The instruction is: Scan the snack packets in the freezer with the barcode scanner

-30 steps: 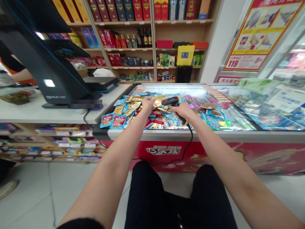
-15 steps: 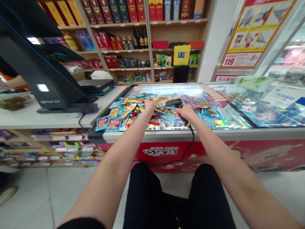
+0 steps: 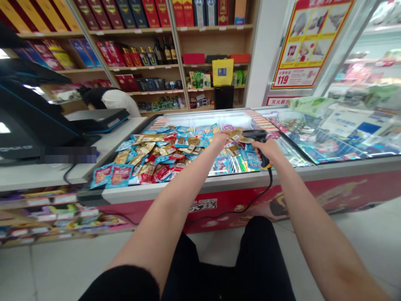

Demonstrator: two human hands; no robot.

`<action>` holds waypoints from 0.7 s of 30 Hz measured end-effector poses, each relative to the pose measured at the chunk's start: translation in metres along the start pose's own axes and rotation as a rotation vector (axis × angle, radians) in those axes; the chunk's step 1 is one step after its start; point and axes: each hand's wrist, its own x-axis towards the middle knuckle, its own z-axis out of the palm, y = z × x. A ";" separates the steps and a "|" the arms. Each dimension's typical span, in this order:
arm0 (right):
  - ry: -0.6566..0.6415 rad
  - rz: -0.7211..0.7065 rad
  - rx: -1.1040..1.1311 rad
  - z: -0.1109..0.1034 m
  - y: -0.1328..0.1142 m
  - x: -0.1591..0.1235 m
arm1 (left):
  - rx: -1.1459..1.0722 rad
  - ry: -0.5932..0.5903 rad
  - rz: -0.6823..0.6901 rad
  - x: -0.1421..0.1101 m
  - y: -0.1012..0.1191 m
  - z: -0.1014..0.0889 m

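Packet (image 3: 235, 133) in left hand (image 3: 221, 137), scanner (image 3: 256, 134) in right (image 3: 268, 151)

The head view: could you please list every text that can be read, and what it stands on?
"119": poster
"灭火器", then blurred: red sign
Freezer logo: partly hidden, not legible.
Packets, boxes, yellow bag, machine: lettering too small, blurred or cut off.

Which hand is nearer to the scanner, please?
Right: the right hand grips the scanner; the left hand is to the scanner's left, at the edge of a gold packet.
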 end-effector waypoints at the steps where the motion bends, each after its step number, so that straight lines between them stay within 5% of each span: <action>1: 0.023 0.005 0.009 -0.009 0.001 0.002 | 0.003 -0.045 0.013 0.002 -0.003 0.012; 6: 0.095 0.033 0.066 -0.037 0.012 0.010 | 0.431 -0.123 0.240 0.006 -0.018 0.053; 10: 0.075 0.043 0.040 -0.039 0.024 0.012 | 0.813 -0.150 0.463 0.006 -0.032 0.054; 15: 0.051 0.035 0.027 -0.026 0.027 0.011 | 1.001 -0.094 0.548 0.005 -0.033 0.025; 21: -0.024 0.028 0.003 0.011 0.009 0.000 | 1.368 0.076 0.491 -0.004 0.000 -0.041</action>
